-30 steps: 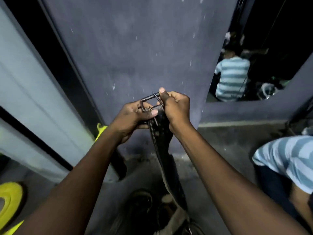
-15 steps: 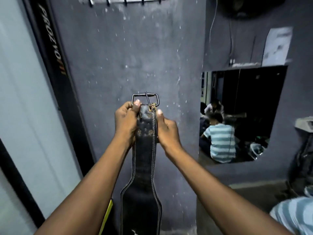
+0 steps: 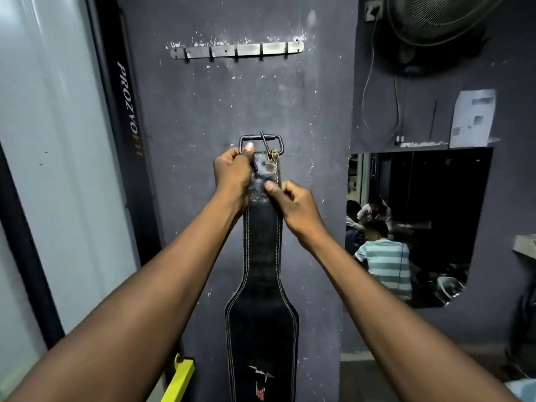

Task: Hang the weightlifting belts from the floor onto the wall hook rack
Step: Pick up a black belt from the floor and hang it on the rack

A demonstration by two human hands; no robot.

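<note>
A black leather weightlifting belt (image 3: 262, 317) with white stitching hangs straight down in front of the grey wall, its metal buckle (image 3: 260, 141) at the top. My left hand (image 3: 232, 175) grips the belt's top end just under the buckle, thumb on the buckle frame. My right hand (image 3: 293, 203) pinches the strap a little lower on the right side. The metal hook rack (image 3: 236, 50) with several bare hooks is fixed to the wall well above the buckle.
A black upright frame with lettering (image 3: 129, 111) stands left of the wall panel, with a yellow piece (image 3: 181, 375) at its foot. A mirror (image 3: 417, 224) on the right reflects seated people. A wall fan (image 3: 435, 21) hangs top right.
The belt has been lifted from near the floor to chest height and now hangs flat against the wall. My view has tilted up, bringing the hook rack fully into sight. My right hand slid lower on the strap.
</note>
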